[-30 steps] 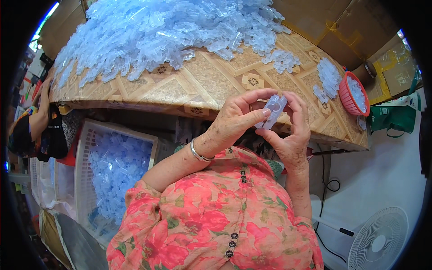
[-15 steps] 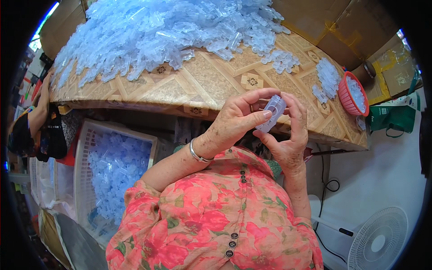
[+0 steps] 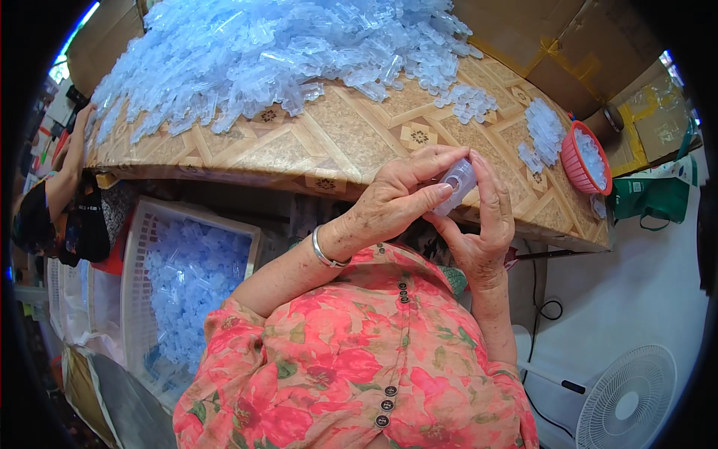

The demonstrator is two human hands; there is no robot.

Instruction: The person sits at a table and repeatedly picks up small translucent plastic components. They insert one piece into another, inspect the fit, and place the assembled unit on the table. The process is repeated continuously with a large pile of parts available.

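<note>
Between my two hands, just over the near edge of the table (image 3: 359, 142), is a small clear plastic piece (image 3: 458, 184) with a rounded opening in its face. My left hand (image 3: 404, 183), with a silver bangle at the wrist, pinches it with the thumb on its near face. From the other side my right hand (image 3: 485, 213) closes on it, fingertips at its upper end and thumb at its lower end. A large heap of similar clear bluish pieces (image 3: 299, 56) covers the far side of the table.
At the table's right stands a red basket (image 3: 576, 172) of pieces, beside a small loose pile (image 3: 544, 127). A white crate (image 3: 134, 292) full of pieces sits at lower left. Another person's arm (image 3: 69, 165) rests at the far left. A white fan (image 3: 628, 404) stands at lower right.
The plastic piece has tilted slightly, and my left thumb has slid a little over it near the opening. My right fingers have closed in slightly at its top.
</note>
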